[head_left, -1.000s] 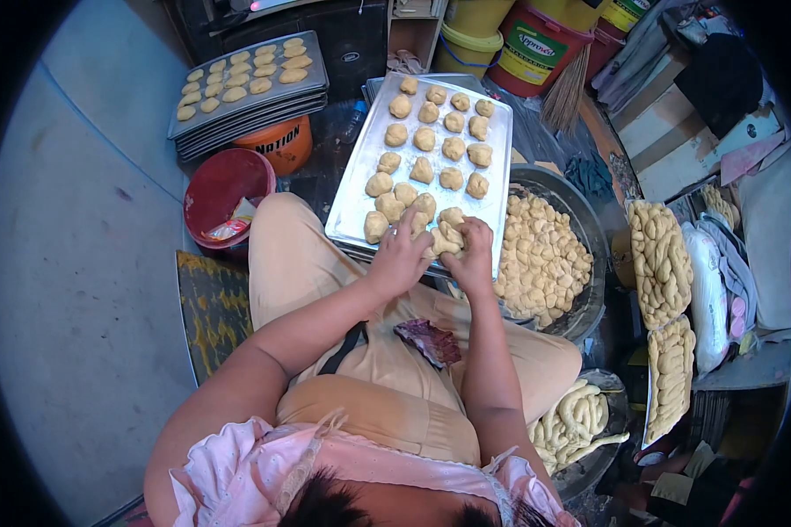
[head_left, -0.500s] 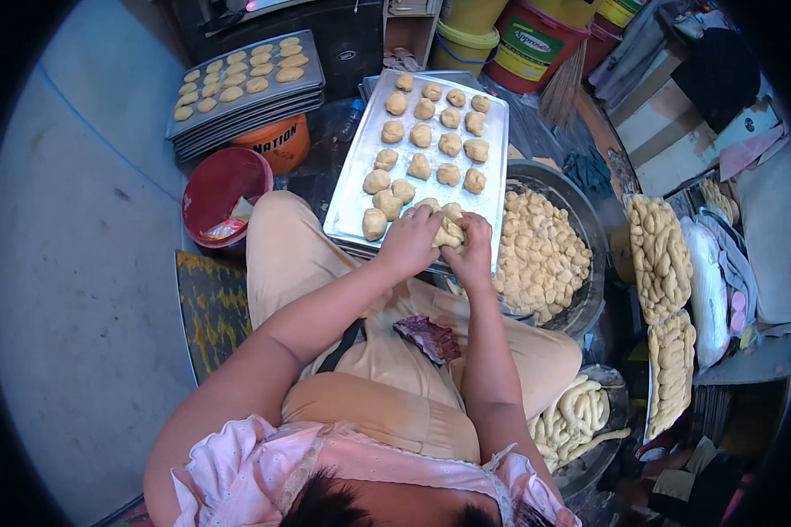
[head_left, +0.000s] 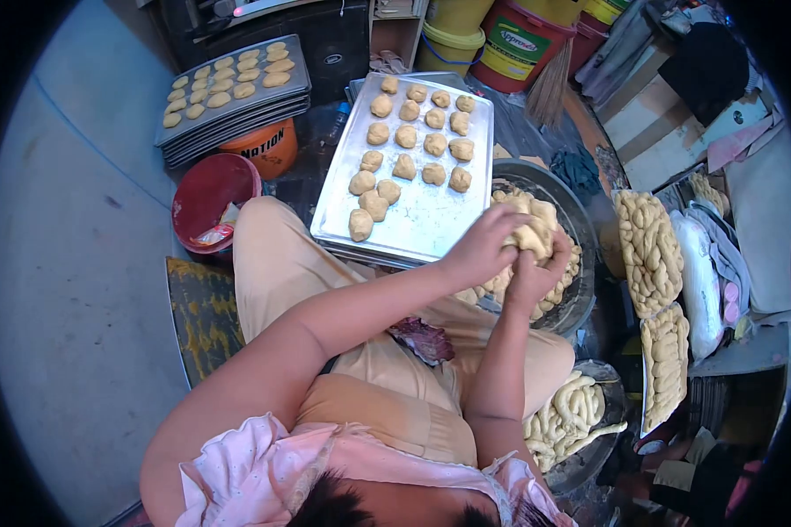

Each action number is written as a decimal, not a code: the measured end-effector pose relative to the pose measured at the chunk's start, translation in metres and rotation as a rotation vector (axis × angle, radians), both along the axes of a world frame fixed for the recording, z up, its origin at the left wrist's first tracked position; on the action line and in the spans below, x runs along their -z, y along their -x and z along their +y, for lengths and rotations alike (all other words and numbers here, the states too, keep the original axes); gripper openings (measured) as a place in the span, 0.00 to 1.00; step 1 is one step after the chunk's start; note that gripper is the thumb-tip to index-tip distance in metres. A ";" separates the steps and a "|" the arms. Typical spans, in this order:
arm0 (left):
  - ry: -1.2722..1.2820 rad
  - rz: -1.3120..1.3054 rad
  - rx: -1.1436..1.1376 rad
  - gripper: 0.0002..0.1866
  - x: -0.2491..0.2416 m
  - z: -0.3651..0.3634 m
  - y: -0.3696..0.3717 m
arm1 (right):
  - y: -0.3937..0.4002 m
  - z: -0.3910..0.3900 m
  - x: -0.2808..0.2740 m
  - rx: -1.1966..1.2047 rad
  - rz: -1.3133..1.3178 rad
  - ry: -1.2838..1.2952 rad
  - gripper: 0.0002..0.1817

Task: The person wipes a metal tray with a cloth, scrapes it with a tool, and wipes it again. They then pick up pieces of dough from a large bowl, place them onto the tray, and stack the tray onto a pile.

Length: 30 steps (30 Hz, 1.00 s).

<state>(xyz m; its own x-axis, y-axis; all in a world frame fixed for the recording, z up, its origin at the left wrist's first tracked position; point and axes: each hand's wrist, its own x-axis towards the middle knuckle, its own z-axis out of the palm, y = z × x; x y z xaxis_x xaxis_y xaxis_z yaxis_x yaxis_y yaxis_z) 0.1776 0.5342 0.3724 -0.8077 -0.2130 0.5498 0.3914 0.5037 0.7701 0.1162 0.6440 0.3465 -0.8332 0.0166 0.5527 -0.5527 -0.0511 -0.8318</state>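
Crowded floor workspace; both hands, left hand point(head_left: 486, 249) and right hand point(head_left: 536, 274), closing around dough lump point(head_left: 531, 230) over basin point(head_left: 580, 230); appearing soft, light, sticky; best cupping from underneath.

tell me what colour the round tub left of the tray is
Dark red, seen in the head view: the tub beside the baking tray.

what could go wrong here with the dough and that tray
1. Both hands, left and right, hold a dough lump above the bowl; bits could drop past the rim.
2. The tray rests on the lap and sticks out over its edge, so a leg shift might tip it and slide the dough pieces off.
3. The tray is filled only at the far end, which may unbalance it.
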 end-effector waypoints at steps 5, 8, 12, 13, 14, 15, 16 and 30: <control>0.011 -0.091 0.232 0.30 -0.002 0.022 0.031 | 0.039 0.034 0.014 0.262 0.062 -0.124 0.27; 0.392 -0.235 0.129 0.28 -0.006 0.009 0.010 | 0.053 0.042 0.027 0.389 -0.076 -0.791 0.30; 0.297 -0.230 -0.177 0.20 0.010 -0.049 -0.038 | 0.062 0.028 0.058 0.065 0.071 -0.617 0.29; 0.205 -0.260 -0.285 0.18 0.021 -0.073 -0.047 | 0.048 0.010 0.049 -0.040 -0.007 -0.588 0.27; 0.091 -0.261 -0.377 0.16 0.028 -0.099 -0.054 | 0.031 -0.012 0.039 -0.146 -0.087 -0.563 0.25; 0.190 -0.222 -0.525 0.15 0.036 -0.123 -0.066 | 0.021 -0.033 0.041 -0.261 -0.015 -0.570 0.24; 0.146 -0.271 -0.538 0.15 0.041 -0.150 -0.075 | 0.010 -0.053 0.043 -0.377 0.054 -0.577 0.23; 0.471 -0.530 -0.500 0.18 0.058 -0.147 -0.096 | -0.020 -0.118 0.016 -0.630 0.010 -1.131 0.26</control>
